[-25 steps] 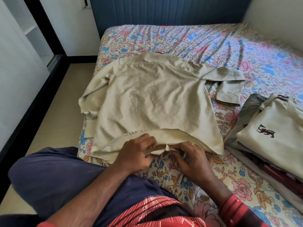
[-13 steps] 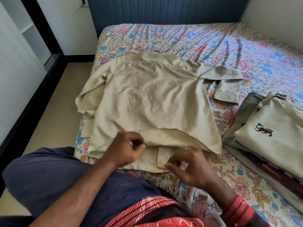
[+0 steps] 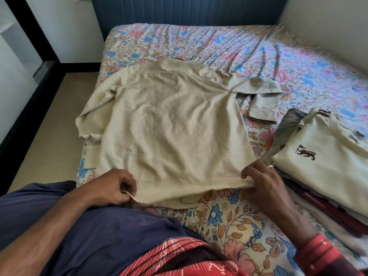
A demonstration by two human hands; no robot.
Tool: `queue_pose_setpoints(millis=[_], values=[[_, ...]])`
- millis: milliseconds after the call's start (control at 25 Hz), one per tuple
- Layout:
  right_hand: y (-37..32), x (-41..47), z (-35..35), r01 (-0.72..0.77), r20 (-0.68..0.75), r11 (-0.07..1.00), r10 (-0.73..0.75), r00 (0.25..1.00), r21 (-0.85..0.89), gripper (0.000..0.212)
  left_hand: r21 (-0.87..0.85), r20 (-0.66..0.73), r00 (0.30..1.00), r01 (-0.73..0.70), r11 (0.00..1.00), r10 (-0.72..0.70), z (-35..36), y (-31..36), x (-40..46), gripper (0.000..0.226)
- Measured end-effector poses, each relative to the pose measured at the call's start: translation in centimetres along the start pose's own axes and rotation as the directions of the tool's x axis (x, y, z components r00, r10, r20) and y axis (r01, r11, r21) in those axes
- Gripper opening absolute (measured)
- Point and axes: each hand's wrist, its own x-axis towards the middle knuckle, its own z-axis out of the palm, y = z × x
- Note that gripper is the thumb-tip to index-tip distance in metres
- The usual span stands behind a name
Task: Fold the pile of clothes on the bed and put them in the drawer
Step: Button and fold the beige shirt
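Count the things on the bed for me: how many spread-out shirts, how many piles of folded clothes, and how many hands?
Spread-out beige shirt: 1
Pile of folded clothes: 1
Hands gripping the shirt's hem: 2, left hand and right hand
Total: 4

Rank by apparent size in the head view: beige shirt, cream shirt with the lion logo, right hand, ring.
1. beige shirt, spread flat on the bed.
2. cream shirt on the pile, partly cut off by the frame edge, so only its visible part counts.
3. right hand, nearer the camera, so it looks bigger.
4. ring.
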Motion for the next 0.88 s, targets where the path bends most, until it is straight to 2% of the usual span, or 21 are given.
queue_pose_setpoints(millis=[80,120,160,200,280,360,440,480,600,720,800,880], values=[[0.1,-1.4,0.7,-0.137,-0.103,0.99,0.138,0.985,0.015,0.055,-0.061,0.013,1.0,-0.006,0.998,0.007,-0.5,0.3,-0.2,0.012],[0.1,-2.0,0.9,-0.197,-0.14,0.98,0.198,0.97,0.019,0.058,-0.127,-0.055,0.998,-0.014,0.992,0.007,-0.6,0.6,0.0,0.015],[0.2,-2.3,1.0,-0.236,-0.162,0.971,0.238,0.958,0.027,0.06,-0.174,-0.183,0.983,-0.012,0.985,-0.021,-0.6,0.7,0.2,0.018],[0.4,-2.5,1.0,-0.26,-0.173,0.965,0.264,0.949,0.046,0.059,-0.188,-0.342,0.937,0.007,0.982,-0.072,-0.6,0.4,0.4,0.019],[0.6,-2.9,0.7,-0.275,-0.189,0.959,0.283,0.94,0.071,0.055,-0.129,-0.618,0.764,0.134,0.983,-0.185,-0.8,-0.8,0.7,0.024],[0.7,-3.2,0.2,-0.256,-0.223,0.965,0.26,0.939,0.048,0.05,-0.065,-0.709,0.639,0.362,0.93,-0.298,-0.9,-2.4,0.2,0.037],[0.4,-3.8,-0.6,-0.255,-0.24,0.966,0.257,0.936,0.039,0.043,-0.125,-0.636,0.593,0.551,0.825,-0.493,-1.0,-3.2,-0.5,0.06],[0.3,-4.0,-1.0,-0.263,-0.228,0.964,0.263,0.938,0.031,0.039,-0.19,-0.587,0.583,0.576,0.795,-0.562,-0.8,-3.3,-0.7,0.064],[-0.1,-4.7,-2.3,-0.389,-0.077,0.921,0.387,0.919,-0.005,0.023,-0.375,-0.481,0.619,0.495,0.784,-0.621,-0.3,-3.4,-0.8,0.047],[-0.5,-5.1,-3.5,-0.445,0.094,0.885,0.459,0.884,-0.136,0.01,-0.517,-0.368,0.656,0.444,0.731,-0.659,-0.4,-3.8,-1.0,0.045],[-1.6,-4.2,-4.4,-0.431,0.116,0.895,0.443,0.889,-0.116,0.015,-0.513,-0.339,0.66,0.468,0.72,-0.671,-0.1,-3.9,-1.0,0.042],[-3.7,-1.6,-4.5,-0.388,0.124,0.921,0.387,0.914,-0.016,0.015,-0.489,-0.396,0.637,0.463,0.739,-0.661,-0.1,-3.9,-0.8,0.043]])
